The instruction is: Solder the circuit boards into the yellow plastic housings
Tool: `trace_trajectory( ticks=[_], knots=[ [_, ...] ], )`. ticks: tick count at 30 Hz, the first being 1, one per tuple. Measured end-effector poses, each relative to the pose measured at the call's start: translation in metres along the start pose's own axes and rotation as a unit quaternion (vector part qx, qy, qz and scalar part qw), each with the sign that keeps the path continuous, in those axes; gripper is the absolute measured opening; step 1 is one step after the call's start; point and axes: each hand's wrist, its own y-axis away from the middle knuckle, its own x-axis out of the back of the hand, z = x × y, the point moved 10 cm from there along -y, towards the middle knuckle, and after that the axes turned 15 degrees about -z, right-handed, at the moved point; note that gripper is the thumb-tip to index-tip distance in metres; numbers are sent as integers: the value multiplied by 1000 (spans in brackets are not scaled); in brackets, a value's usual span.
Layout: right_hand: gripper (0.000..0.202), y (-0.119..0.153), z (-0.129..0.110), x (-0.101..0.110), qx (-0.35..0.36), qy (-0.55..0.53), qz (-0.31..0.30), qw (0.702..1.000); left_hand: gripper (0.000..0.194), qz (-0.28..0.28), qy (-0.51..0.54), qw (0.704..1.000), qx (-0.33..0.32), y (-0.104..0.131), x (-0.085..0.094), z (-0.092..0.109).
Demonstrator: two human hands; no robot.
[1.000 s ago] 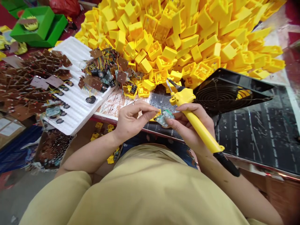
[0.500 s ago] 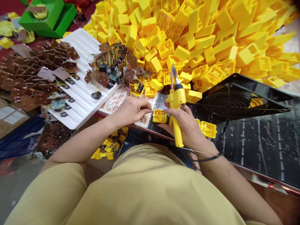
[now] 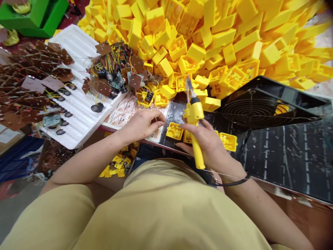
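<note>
My right hand (image 3: 210, 144) is wrapped around a yellow soldering gun (image 3: 194, 113), its metal tip pointing away from me. The fingers of my left hand (image 3: 143, 125) are drawn together in a pinch at the bench edge; whatever is between them is too small or hidden to make out. Just right of those fingertips lies an open yellow plastic case (image 3: 174, 131) with a moulded inside. More such cases sit in a row behind and beside my right hand, among them an open case half (image 3: 228, 141) at the right end.
A large heap of yellow cases (image 3: 208, 38) covers the back. Left, a white foam board (image 3: 75, 45) bears brown circuit boards (image 3: 33, 83) and wired small speakers (image 3: 97, 107). A black fan (image 3: 260, 107) stands at right. Green trays (image 3: 26, 17) are far left.
My left hand has drawn slightly left, away from the nearest open case, still pinched. The soldering gun stays in my right hand. The whole view has shifted a little.
</note>
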Motion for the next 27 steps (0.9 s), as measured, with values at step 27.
trace_trajectory(
  ticks=[27],
  knots=[
    [36, -28, -10, -13, -36, 61, -25, 997, 13, 12, 36, 999, 14, 25, 9, -12]
  ],
)
